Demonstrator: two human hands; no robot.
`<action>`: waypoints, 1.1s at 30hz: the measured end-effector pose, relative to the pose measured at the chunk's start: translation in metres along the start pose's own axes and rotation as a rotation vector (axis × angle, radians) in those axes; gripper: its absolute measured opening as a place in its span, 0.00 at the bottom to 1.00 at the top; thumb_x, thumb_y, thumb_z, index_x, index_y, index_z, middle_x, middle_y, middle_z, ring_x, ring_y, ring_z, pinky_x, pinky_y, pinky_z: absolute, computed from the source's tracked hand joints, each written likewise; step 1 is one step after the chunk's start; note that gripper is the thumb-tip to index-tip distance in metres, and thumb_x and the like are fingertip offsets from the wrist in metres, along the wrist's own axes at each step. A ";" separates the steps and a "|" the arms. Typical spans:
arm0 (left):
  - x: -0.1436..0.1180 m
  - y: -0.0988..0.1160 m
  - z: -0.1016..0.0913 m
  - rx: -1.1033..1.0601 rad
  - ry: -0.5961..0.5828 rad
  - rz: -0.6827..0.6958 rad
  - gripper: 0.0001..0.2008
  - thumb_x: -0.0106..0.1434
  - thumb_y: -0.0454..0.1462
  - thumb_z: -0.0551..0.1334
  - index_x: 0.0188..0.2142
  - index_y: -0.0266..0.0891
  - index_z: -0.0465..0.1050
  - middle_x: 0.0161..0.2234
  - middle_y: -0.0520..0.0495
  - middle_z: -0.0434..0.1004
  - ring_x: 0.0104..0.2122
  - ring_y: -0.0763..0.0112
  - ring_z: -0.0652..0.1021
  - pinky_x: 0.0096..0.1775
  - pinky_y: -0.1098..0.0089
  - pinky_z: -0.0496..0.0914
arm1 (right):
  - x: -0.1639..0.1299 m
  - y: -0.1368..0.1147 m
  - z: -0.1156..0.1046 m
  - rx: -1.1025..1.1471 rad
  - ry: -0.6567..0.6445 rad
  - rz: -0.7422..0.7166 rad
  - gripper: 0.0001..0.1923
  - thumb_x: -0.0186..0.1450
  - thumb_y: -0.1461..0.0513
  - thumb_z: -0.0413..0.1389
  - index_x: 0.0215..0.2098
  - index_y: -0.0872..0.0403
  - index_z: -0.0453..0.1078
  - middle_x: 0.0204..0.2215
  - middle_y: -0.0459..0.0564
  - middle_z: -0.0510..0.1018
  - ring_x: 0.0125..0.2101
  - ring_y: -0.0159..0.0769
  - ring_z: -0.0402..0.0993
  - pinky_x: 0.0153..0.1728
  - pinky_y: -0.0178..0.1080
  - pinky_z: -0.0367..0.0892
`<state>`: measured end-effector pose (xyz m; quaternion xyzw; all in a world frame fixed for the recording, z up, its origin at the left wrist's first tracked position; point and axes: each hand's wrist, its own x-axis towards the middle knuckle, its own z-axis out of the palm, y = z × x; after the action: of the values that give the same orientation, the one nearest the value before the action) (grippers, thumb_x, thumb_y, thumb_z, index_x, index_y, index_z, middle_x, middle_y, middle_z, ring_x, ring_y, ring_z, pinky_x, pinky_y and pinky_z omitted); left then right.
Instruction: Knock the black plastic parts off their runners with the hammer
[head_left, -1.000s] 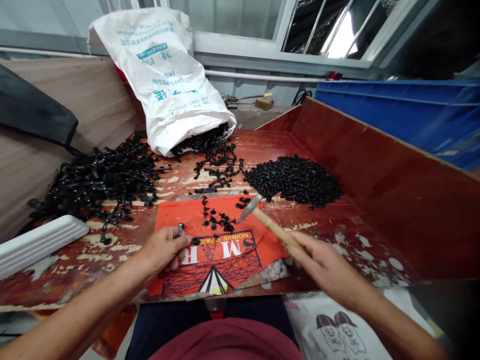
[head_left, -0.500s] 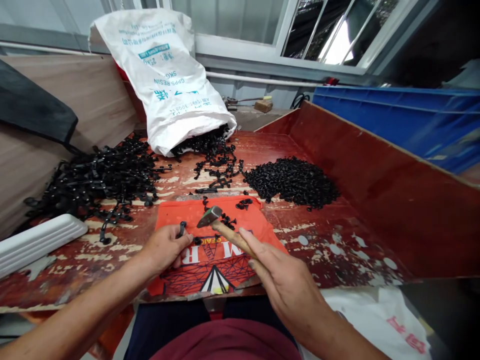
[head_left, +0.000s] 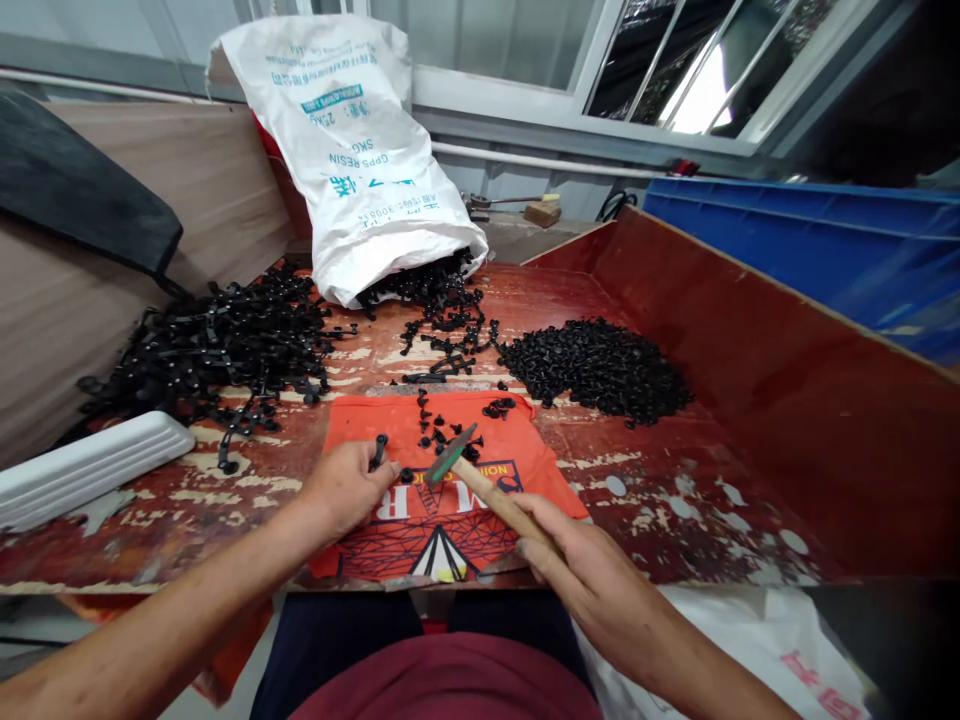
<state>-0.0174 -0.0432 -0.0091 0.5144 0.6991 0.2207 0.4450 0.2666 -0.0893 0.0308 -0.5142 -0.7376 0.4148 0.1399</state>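
In my right hand [head_left: 574, 545] is a hammer [head_left: 499, 500], gripped round its wooden handle, with the metal head low over an orange printed cloth [head_left: 450, 545]. My left hand [head_left: 349, 485] pinches a black plastic part [head_left: 379, 450] at the cloth's left side; its lower end is hidden by my fingers. Just right of those fingertips lies a small round black piece [head_left: 406, 475]. Several loose black pieces [head_left: 439, 437] are scattered on the cloth around and behind the hammer head.
A white sack [head_left: 360, 160] spills black parts onto the worn red table [head_left: 630, 535]. Joined black parts [head_left: 232, 345] are heaped left, small loose ones [head_left: 596, 370] right. A white plastic piece [head_left: 97, 470] lies at left. A red board [head_left: 750, 370] walls the right, with a blue crate [head_left: 810, 250] beyond.
The hammer head has dropped closer to the cloth and turned, and my right hand is lower. My left hand keeps its pinch on the black part. The whole view has shifted slightly.
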 end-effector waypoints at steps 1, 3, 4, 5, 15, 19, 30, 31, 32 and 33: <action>0.000 -0.001 0.000 0.013 0.003 0.009 0.14 0.57 0.44 0.61 0.21 0.43 0.59 0.09 0.60 0.61 0.09 0.77 0.61 0.16 0.76 0.50 | 0.000 0.001 -0.001 -0.060 0.027 -0.016 0.14 0.74 0.58 0.46 0.56 0.45 0.64 0.37 0.45 0.77 0.37 0.37 0.73 0.37 0.36 0.64; -0.001 -0.001 0.000 0.021 0.004 0.016 0.14 0.57 0.44 0.60 0.21 0.43 0.58 0.10 0.59 0.60 0.10 0.78 0.61 0.16 0.76 0.51 | 0.001 0.001 -0.002 -0.161 0.033 -0.016 0.13 0.74 0.59 0.44 0.53 0.47 0.65 0.37 0.46 0.78 0.36 0.39 0.74 0.35 0.37 0.64; -0.002 0.000 0.000 0.007 0.002 0.011 0.14 0.57 0.45 0.59 0.21 0.44 0.58 0.10 0.59 0.60 0.10 0.77 0.60 0.16 0.76 0.51 | 0.001 0.000 -0.003 -0.204 0.028 -0.014 0.12 0.74 0.60 0.44 0.51 0.48 0.66 0.35 0.46 0.78 0.34 0.39 0.75 0.33 0.37 0.63; -0.002 0.000 0.000 -0.012 -0.001 0.006 0.14 0.57 0.45 0.59 0.21 0.44 0.57 0.10 0.59 0.60 0.10 0.77 0.60 0.15 0.75 0.51 | 0.001 -0.001 -0.003 -0.235 0.027 -0.017 0.12 0.73 0.61 0.45 0.50 0.48 0.66 0.33 0.46 0.78 0.33 0.40 0.75 0.32 0.37 0.64; -0.003 0.002 0.002 -0.099 -0.019 -0.015 0.17 0.55 0.49 0.61 0.21 0.43 0.59 0.10 0.58 0.62 0.09 0.78 0.60 0.14 0.76 0.51 | 0.018 -0.007 0.025 -0.297 0.183 -0.238 0.29 0.73 0.62 0.43 0.72 0.48 0.51 0.45 0.56 0.82 0.40 0.46 0.81 0.43 0.45 0.74; -0.002 0.003 0.002 -0.101 -0.029 -0.014 0.16 0.56 0.48 0.60 0.20 0.43 0.59 0.10 0.58 0.63 0.09 0.78 0.61 0.14 0.76 0.52 | 0.022 -0.007 0.030 -0.342 0.142 -0.192 0.29 0.72 0.62 0.44 0.71 0.47 0.54 0.43 0.56 0.83 0.39 0.46 0.81 0.40 0.44 0.75; -0.008 0.020 -0.019 -0.669 -0.072 -0.096 0.14 0.63 0.42 0.61 0.25 0.36 0.70 0.17 0.51 0.71 0.14 0.77 0.69 0.19 0.76 0.62 | 0.021 -0.018 0.025 -0.101 0.177 -0.166 0.29 0.72 0.62 0.47 0.70 0.45 0.55 0.44 0.53 0.82 0.40 0.43 0.80 0.40 0.41 0.71; -0.009 0.026 -0.024 -0.806 -0.073 -0.109 0.12 0.65 0.40 0.60 0.28 0.35 0.72 0.21 0.49 0.74 0.18 0.75 0.72 0.22 0.75 0.67 | 0.020 -0.019 0.021 -0.033 0.212 -0.160 0.27 0.72 0.62 0.47 0.69 0.46 0.57 0.44 0.52 0.82 0.40 0.42 0.79 0.40 0.40 0.71; -0.010 0.031 -0.028 -0.919 -0.082 -0.127 0.11 0.67 0.39 0.58 0.31 0.34 0.74 0.24 0.47 0.76 0.21 0.73 0.75 0.25 0.73 0.70 | 0.021 -0.019 0.017 0.028 0.240 -0.141 0.24 0.72 0.61 0.47 0.66 0.47 0.62 0.41 0.51 0.81 0.39 0.41 0.78 0.39 0.39 0.70; -0.011 0.036 -0.031 -1.002 -0.095 -0.150 0.11 0.68 0.38 0.56 0.33 0.34 0.74 0.26 0.45 0.76 0.24 0.71 0.77 0.28 0.71 0.73 | 0.021 -0.019 0.014 0.085 0.260 -0.115 0.21 0.72 0.60 0.48 0.61 0.48 0.67 0.37 0.49 0.81 0.36 0.40 0.77 0.37 0.38 0.70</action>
<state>-0.0240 -0.0350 0.0381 0.1955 0.5214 0.4728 0.6829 0.2358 -0.0797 0.0319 -0.5139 -0.7233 0.3670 0.2794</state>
